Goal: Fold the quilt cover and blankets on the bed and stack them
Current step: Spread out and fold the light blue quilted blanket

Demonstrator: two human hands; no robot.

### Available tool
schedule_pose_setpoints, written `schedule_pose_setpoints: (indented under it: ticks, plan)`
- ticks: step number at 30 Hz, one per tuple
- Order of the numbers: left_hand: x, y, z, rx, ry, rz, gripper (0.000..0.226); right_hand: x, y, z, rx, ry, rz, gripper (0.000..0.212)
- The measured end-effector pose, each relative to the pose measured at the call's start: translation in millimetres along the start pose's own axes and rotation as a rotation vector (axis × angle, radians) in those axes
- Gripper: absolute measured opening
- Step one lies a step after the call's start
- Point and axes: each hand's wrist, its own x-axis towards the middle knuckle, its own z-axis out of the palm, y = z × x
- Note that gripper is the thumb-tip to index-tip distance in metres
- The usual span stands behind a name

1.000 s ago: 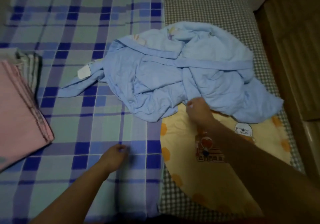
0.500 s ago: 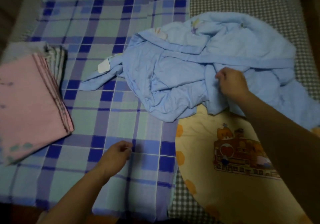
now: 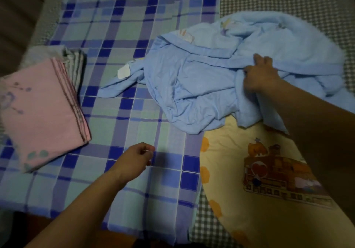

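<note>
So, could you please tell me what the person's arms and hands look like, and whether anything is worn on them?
Both are bare. The left hand and the right hand wear no gloves, and no rings, watch or bracelet can be seen in this dim picture. Both forearms show uncovered right to the frame's edge, with no sleeve in view. No markings can be made out.

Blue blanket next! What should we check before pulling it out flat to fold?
1. Right hand holds the blue blanket: ok, fingers bunch a fold.
2. Left hand helping: not ok, it hangs loosely curled over the plaid sheet, holding nothing.
3. Blanket flat: not ok, crumpled.
4. Corners found: cannot tell; one end with a white tag shows.
5. Stack ready: ok, pink folded cloth sits apart at left.
</note>
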Motion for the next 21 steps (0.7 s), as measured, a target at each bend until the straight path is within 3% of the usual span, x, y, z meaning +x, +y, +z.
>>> schedule_pose_setpoints:
  ticks: [3,6,8,11,15,16,17,18,19,20,21]
  plan:
    - [-1,-2,1,-0.020,0.001,-0.004,0.016,15,-3,-1,0.017,0.143,0.123,0.048]
    - [-6,-4,7,-0.034,0.011,0.003,0.016,-14,-14,-10,0.426,0.336,0.206,0.044]
    - [-12,-2,14,-0.022,-0.016,0.007,0.016,-60,-18,-9,0.597,0.351,0.234,0.038]
    - [-23,3,30,0.012,-0.071,0.042,0.014,-153,-19,17,0.655,0.194,0.196,0.028]
    - [-39,13,59,0.136,-0.120,0.135,0.013,-292,-21,62,0.521,-0.349,0.056,0.027]
    - [-45,16,66,0.180,-0.144,0.169,0.016,-324,-9,83,0.498,-0.352,0.116,0.030]
    - [-49,17,73,0.224,-0.180,0.207,0.025,-347,6,109,0.507,-0.369,0.154,0.032]
    - [-55,17,78,0.278,-0.237,0.250,0.042,-356,24,112,0.678,-0.485,0.219,0.032]
    - [-59,17,82,0.353,-0.299,0.304,0.065,-370,32,116,0.657,-0.397,0.274,0.030]
    - [-62,16,86,0.454,-0.345,0.360,0.089,-369,24,78,0.544,-0.414,0.079,0.024]
    - [-66,18,90,0.529,-0.367,0.423,0.110,-373,9,45,0.601,-0.378,0.151,0.018]
